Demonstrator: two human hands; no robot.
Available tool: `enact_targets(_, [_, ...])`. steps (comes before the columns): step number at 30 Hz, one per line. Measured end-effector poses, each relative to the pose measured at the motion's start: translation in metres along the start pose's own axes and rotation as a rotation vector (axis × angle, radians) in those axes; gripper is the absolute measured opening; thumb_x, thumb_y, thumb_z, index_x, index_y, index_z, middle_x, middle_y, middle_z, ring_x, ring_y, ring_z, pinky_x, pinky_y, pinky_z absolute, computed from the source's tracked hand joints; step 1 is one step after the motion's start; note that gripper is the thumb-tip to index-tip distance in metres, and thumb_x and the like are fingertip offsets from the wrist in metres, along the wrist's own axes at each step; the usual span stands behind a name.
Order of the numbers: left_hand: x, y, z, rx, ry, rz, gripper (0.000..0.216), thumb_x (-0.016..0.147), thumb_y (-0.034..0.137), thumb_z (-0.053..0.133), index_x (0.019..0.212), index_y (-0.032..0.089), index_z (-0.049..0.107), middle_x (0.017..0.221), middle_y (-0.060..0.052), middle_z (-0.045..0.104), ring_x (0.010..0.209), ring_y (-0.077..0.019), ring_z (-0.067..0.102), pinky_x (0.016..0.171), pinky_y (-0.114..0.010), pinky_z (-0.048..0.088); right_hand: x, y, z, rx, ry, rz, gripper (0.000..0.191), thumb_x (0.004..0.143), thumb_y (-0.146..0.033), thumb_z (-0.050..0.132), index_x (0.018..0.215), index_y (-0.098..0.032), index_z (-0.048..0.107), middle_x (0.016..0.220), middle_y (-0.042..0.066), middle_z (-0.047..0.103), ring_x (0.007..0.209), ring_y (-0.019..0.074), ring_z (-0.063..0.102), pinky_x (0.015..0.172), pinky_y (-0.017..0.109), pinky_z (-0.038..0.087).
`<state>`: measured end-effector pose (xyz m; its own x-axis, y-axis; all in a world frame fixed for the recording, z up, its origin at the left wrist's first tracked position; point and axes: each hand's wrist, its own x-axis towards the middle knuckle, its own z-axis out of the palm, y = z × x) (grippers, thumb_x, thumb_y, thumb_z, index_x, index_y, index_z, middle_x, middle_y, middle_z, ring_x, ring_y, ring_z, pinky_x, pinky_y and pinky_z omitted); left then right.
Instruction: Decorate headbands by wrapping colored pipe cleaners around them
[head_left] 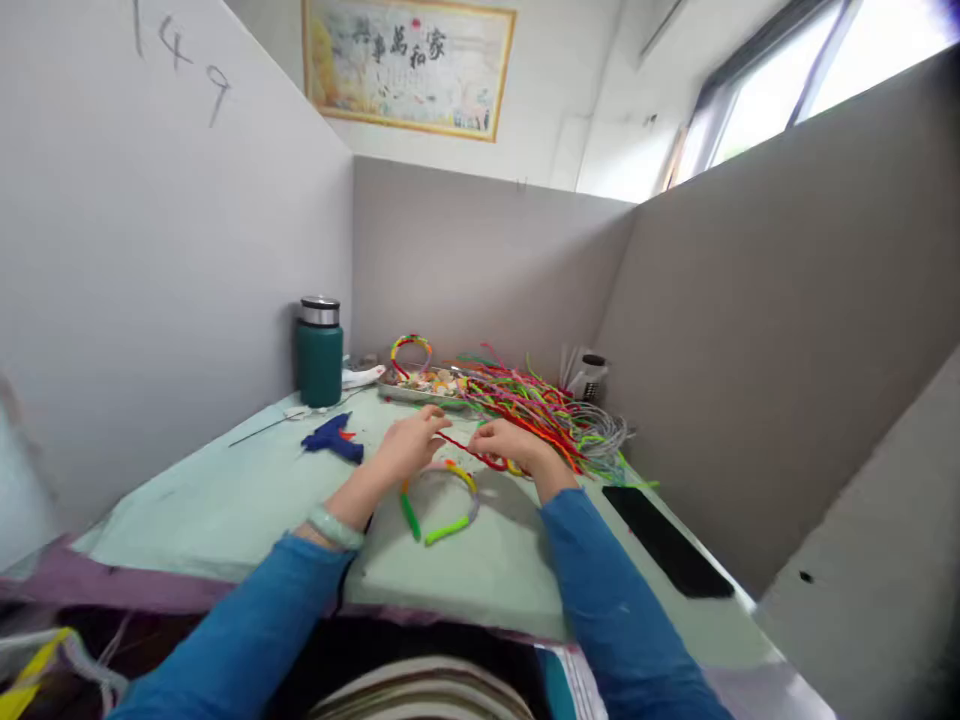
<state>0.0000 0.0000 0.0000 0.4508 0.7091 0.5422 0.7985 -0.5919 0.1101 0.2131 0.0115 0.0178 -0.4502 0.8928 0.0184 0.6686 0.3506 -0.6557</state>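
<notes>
A red pipe cleaner runs between my two hands above the table. My left hand has its fingers closed at the pipe cleaner's left end. My right hand pinches it farther along, and part of it curls below those fingers beside a bit of yellow. Just below the hands lies a headband wrapped in green, yellow, orange and grey fuzzy sections, its open ends toward me. Behind my right hand spreads a heap of colourful pipe cleaners.
A blue glue gun lies left of my hands, near a green bottle. At the back, a tray holds small pieces, with another colourful headband at it. A black phone-like slab lies right. Grey partitions enclose the table.
</notes>
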Motion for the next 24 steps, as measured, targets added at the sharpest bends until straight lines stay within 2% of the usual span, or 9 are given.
enact_targets(3, [0.006,-0.004,-0.001,0.011,-0.111,-0.023,0.025,0.083,0.024,0.047,0.091,0.020,0.070,0.098,-0.006,0.068,0.085,-0.0167,0.061,0.077,-0.024,0.043,0.000,-0.005,0.004,-0.006,0.012,-0.018,0.021,0.071,-0.033,0.053,0.071,-0.014,0.063,0.054,-0.004,0.049,0.046,0.0064,0.037,0.044,0.020,0.026])
enact_targets(5, [0.006,-0.007,0.001,0.021,-0.124,-0.062,0.026,0.084,0.026,0.046,0.089,0.020,0.071,0.091,-0.007,0.069,0.083,-0.0171,0.061,0.076,-0.024,0.043,0.002,-0.006,0.008,-0.027,0.061,-0.031,0.024,0.074,-0.035,0.053,0.073,-0.014,0.064,0.057,-0.003,0.052,0.046,0.0068,0.038,0.045,0.020,0.026])
enact_targets(10, [-0.003,-0.017,0.013,0.006,-0.099,-0.184,0.028,0.085,0.029,0.045,0.089,0.021,0.071,0.092,-0.007,0.071,0.084,-0.0182,0.061,0.075,-0.025,0.041,0.012,-0.001,0.017,-0.167,0.278,-0.050,0.023,0.077,-0.034,0.055,0.077,-0.014,0.068,0.070,0.002,0.062,0.061,0.0109,0.050,0.052,0.021,0.030])
enact_targets(14, [-0.005,-0.022,0.018,0.021,-0.079,-0.243,0.029,0.084,0.029,0.044,0.089,0.021,0.071,0.089,-0.008,0.071,0.081,-0.0187,0.062,0.071,-0.025,0.041,0.017,0.006,0.021,-0.266,0.331,-0.102,0.023,0.081,-0.028,0.051,0.076,-0.016,0.069,0.070,0.002,0.065,0.064,0.0123,0.052,0.056,0.021,0.032])
enact_targets(18, [-0.004,-0.022,0.017,0.036,-0.074,-0.262,0.029,0.083,0.027,0.044,0.090,0.021,0.071,0.088,-0.009,0.071,0.080,-0.0193,0.062,0.070,-0.026,0.041,0.019,0.009,0.029,-0.307,0.415,-0.180,0.023,0.084,-0.024,0.046,0.086,-0.019,0.069,0.078,0.002,0.068,0.070,0.0131,0.056,0.061,0.021,0.034])
enact_targets(22, [-0.004,-0.023,0.016,0.011,-0.068,-0.292,0.029,0.083,0.027,0.043,0.091,0.022,0.070,0.089,-0.009,0.071,0.081,-0.0202,0.063,0.071,-0.026,0.041,0.022,0.003,0.039,-0.378,0.555,-0.071,0.022,0.086,-0.024,0.046,0.093,-0.021,0.067,0.081,0.003,0.067,0.072,0.0138,0.056,0.063,0.022,0.034])
enact_targets(24, [-0.003,-0.025,0.016,0.009,-0.041,-0.319,0.030,0.083,0.028,0.042,0.093,0.021,0.070,0.091,-0.010,0.071,0.083,-0.0211,0.062,0.071,-0.027,0.041,0.022,-0.001,0.043,-0.455,0.631,-0.066,0.021,0.087,-0.025,0.047,0.091,-0.022,0.066,0.090,0.003,0.066,0.081,0.0144,0.056,0.066,0.023,0.035])
